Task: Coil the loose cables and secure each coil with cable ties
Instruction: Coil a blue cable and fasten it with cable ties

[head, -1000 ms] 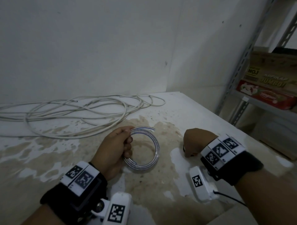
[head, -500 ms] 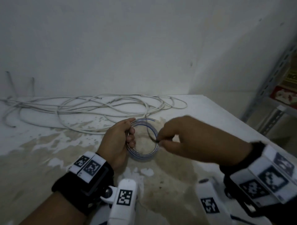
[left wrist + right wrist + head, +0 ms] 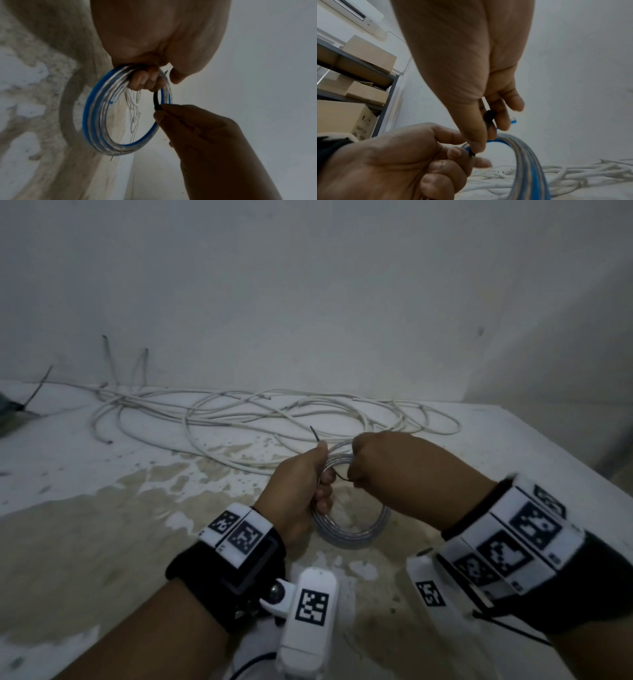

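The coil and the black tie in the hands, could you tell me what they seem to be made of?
Coil: apparently clear, glossy plastic sheathing with a blue stripe; pale strands show through, possibly metal.
Tie: a thin black strip that bends in a curve, probably matte plastic; motion blur leaves it open. The left hand grips the coil; the right hand pinches the tie.

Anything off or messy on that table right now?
Yes. The white cable still lies in a loose tangle along the wall, uncoiled. The table is blotched with brownish stains or worn paint. The clear cable coil looks tidy in the left hand, while the right hand pinches a black cable tie.
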A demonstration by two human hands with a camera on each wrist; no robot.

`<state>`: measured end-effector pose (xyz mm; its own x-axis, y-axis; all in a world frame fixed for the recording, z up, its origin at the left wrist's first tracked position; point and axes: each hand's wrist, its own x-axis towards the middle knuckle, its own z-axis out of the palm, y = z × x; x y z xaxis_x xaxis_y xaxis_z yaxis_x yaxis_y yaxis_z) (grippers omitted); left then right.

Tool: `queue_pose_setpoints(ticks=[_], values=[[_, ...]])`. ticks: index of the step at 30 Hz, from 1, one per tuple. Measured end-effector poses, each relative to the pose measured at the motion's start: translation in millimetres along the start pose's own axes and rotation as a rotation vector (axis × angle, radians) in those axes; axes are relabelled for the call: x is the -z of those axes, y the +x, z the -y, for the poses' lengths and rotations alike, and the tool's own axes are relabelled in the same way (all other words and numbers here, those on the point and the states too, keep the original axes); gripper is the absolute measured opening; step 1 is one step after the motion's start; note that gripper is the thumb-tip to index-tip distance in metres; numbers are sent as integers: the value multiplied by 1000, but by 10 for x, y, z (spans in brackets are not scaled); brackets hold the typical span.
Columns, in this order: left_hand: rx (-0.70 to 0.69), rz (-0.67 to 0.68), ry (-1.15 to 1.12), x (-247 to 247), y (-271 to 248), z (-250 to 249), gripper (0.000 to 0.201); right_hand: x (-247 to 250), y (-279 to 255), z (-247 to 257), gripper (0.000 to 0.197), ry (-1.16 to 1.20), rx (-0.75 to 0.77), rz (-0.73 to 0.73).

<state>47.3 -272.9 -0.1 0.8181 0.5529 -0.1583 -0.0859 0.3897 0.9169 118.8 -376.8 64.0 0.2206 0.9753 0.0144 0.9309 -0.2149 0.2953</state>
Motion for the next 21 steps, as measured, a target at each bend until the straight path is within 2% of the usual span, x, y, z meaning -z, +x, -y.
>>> queue_pose_setpoints(ticks=[3, 5, 8, 12, 17, 21], values=[[-47, -15, 33, 37, 4, -19, 22, 22, 66, 13, 11, 157, -6, -72], [-86, -35, 14, 58, 12, -34, 23, 28, 85, 3, 20, 341, -47, -188], [-118, -63, -20, 76, 19, -63, 21, -19, 106, 34, 29, 642, -196, -375], [-79, -110, -102, 93, 34, -104, 25, -182, 165, 97, 27, 985, -403, -527], [-109, -156, 0, 102, 30, -85, 22, -258, 169, 181, 16, 1172, -369, -585], [-154, -199, 90, 121, 30, -70, 16, -339, 147, 227, 19, 1239, -365, -670]])
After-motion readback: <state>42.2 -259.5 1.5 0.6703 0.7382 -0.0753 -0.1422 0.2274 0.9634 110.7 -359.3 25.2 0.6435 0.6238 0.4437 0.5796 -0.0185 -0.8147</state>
